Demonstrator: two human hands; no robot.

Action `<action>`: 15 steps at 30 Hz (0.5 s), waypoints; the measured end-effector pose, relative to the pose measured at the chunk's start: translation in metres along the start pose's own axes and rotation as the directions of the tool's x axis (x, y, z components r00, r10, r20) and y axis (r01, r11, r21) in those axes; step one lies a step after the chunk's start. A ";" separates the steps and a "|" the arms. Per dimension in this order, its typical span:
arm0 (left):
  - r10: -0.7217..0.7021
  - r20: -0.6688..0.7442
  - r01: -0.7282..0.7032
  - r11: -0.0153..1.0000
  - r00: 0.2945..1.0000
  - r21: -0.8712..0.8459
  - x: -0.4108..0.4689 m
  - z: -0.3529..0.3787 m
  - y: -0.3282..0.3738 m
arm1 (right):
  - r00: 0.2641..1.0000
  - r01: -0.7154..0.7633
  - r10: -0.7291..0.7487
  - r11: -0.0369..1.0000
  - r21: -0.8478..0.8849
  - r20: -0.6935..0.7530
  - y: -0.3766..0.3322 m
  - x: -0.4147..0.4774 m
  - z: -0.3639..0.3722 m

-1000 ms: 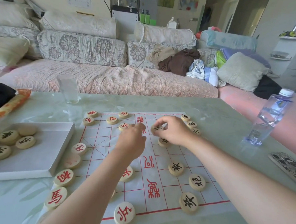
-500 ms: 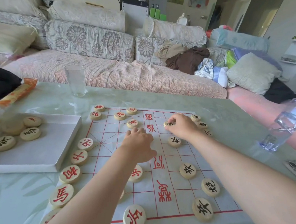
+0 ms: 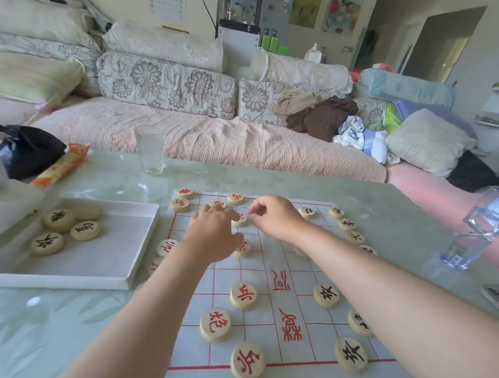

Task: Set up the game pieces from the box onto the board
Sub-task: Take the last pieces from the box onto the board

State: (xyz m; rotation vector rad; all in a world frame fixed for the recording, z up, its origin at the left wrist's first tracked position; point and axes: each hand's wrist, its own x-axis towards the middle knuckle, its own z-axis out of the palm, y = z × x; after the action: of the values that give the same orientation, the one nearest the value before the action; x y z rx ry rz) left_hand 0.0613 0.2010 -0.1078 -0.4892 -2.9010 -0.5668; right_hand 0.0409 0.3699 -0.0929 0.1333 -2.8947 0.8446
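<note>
Hovering over the board [image 3: 297, 317], both hands' grips loosely apart, red-marked piece [image 3: 241, 218] between left hand [image 3: 213, 235] and right hand [image 3: 276, 219]

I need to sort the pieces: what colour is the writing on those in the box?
Black, on the three lettered pieces in the box; head view.
</note>
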 end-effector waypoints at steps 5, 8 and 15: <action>-0.115 -0.067 0.113 0.993 0.991 -0.028 -0.013 -0.030 -0.059 | 0.988 0.116 -0.119 0.993 0.039 0.099 -0.072 -0.001 0.027; -0.179 -0.094 0.175 0.983 0.979 -0.051 -0.027 -0.051 -0.095 | 0.973 0.179 -0.184 0.983 0.051 0.136 -0.109 0.001 0.048; -0.347 -0.180 0.361 0.931 0.921 0.054 -0.079 -0.088 -0.186 | 0.927 0.292 -0.282 0.957 -0.001 0.245 -0.192 0.007 0.106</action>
State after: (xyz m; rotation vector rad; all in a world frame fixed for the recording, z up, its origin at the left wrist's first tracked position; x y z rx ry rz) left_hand 0.0782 -0.0190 -0.1065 0.0990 -2.8462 -0.4952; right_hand 0.0467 0.1512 -0.0792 0.6855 -2.9995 0.7666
